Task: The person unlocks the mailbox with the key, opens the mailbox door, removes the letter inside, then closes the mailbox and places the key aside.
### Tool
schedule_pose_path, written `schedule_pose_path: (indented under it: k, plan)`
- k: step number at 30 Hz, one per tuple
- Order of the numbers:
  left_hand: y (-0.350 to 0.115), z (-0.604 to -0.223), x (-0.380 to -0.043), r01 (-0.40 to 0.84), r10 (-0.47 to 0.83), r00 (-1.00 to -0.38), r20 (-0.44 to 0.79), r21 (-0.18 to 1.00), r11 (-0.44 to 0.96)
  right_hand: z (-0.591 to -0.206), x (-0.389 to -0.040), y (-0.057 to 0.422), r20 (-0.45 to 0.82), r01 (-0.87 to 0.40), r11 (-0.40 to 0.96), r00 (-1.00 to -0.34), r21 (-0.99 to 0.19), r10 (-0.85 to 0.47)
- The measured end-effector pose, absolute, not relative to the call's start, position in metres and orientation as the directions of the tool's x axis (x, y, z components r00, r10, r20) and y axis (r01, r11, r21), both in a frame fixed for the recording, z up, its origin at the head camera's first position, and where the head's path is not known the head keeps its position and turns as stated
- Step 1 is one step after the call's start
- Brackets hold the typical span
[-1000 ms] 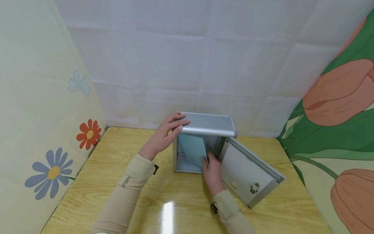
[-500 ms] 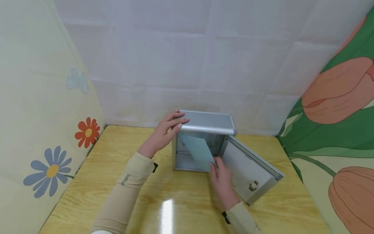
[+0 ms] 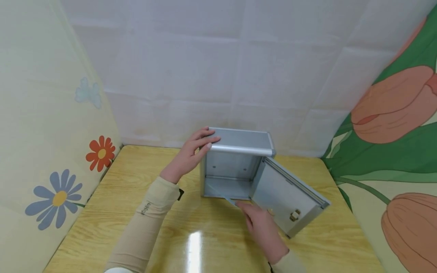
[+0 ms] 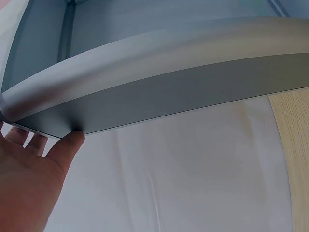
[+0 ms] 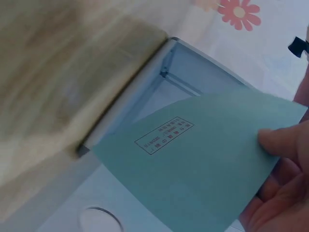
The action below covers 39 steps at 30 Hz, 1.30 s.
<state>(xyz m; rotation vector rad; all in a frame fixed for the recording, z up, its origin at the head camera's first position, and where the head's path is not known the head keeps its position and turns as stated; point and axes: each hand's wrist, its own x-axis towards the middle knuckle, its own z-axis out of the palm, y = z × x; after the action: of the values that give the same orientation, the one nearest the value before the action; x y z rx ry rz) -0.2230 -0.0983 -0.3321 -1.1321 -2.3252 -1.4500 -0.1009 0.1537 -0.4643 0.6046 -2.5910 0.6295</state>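
Note:
A grey metal box (image 3: 240,140), like a letter box, stands on the table with its front door (image 3: 281,197) swung out to the right. My left hand (image 3: 187,155) rests over the box's top left corner, fingers lying along the top; in the left wrist view the thumb touches the panel's edge. My right hand (image 3: 264,227) is in front of the opening and pinches a pale blue-green envelope (image 5: 193,164) between thumb and fingers. A small printed frame of text shows on the envelope. In the head view only the envelope's thin edge shows, overlapping the box's front lip.
The wood-grain table (image 3: 136,212) bears the box near its back edge. A latch (image 3: 295,215) sits on the door's inner face. A white cloth (image 3: 170,76) hangs behind, with a flowered sheet (image 3: 47,132) at left and a tulip-print sheet (image 3: 392,151) at right.
The right hand has drawn the envelope out of the box, down and to the right, and turned it nearly edge-on to the head view. The left hand has stayed on the box.

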Motion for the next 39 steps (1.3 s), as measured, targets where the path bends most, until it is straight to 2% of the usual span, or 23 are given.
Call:
schedule_pose_path:
  k: [9, 15, 20, 28, 39]
  plan:
    - [-0.099, -0.333, -0.224, 0.675, 0.516, -0.699, 0.495, 0.696, 0.246, -0.497, -0.085, 0.154, 0.394, -0.556, 0.759, -0.816, -0.339, -0.423]
    - [-0.099, -0.331, -0.223, 0.676, 0.511, -0.700, 0.500, 0.696, 0.245, -0.500, -0.077, 0.152, 0.154, -0.531, 0.770, -0.845, -0.354, -0.512]
    - [-0.098, -0.329, -0.222, 0.676, 0.510, -0.699, 0.501, 0.696, 0.242, -0.502, -0.074, 0.151, -0.012, -0.517, 0.788, -0.833, -0.334, -0.552]
    - [-0.098, -0.329, -0.222, 0.684, 0.513, -0.692, 0.508, 0.690, 0.238, -0.509, -0.072, 0.150, -0.104, -0.511, 0.790, -0.814, -0.339, -0.571]
    - [-0.099, -0.343, -0.233, 0.699, 0.511, -0.680, 0.526, 0.676, 0.233, -0.511, -0.071, 0.148, -0.154, -0.505, 0.803, -0.808, -0.316, -0.569]
